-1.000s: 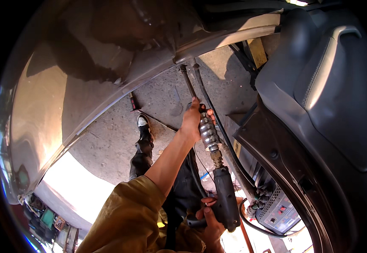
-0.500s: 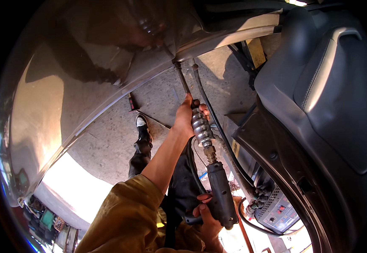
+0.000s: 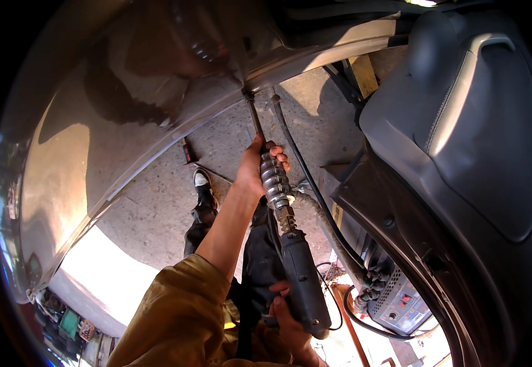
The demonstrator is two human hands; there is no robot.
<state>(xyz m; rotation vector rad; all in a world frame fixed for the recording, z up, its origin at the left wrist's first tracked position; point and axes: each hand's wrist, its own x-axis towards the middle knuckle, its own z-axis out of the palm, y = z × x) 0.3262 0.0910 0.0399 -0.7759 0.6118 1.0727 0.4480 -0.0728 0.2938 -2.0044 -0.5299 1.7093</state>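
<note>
My left hand (image 3: pixel 252 170) is closed round the silver ribbed sliding weight of a slide-hammer dent puller (image 3: pixel 275 183). The tool slants from upper left to lower right. Its thin rod ends at the lower edge of a glossy dark car panel (image 3: pixel 149 79); I cannot tell whether the tip is fixed there. At the other end, below a brass-coloured fitting, is the thick black body (image 3: pixel 304 284). Beside it my right hand (image 3: pixel 287 318) has its fingers curled at the grip, which is mostly hidden.
An open car door (image 3: pixel 461 140) with a pale pull handle fills the right. A black cable (image 3: pixel 302 156) and thicker hose run down to a control box (image 3: pixel 400 303) on the floor. A red-and-black tool (image 3: pixel 188 151) lies on the concrete near my shoe (image 3: pixel 201 178).
The dent puller and both hands have shifted a little left, and its black body sits slightly lower-left against the door. The whole view has also shifted slightly. Both hands stay on the tool.
</note>
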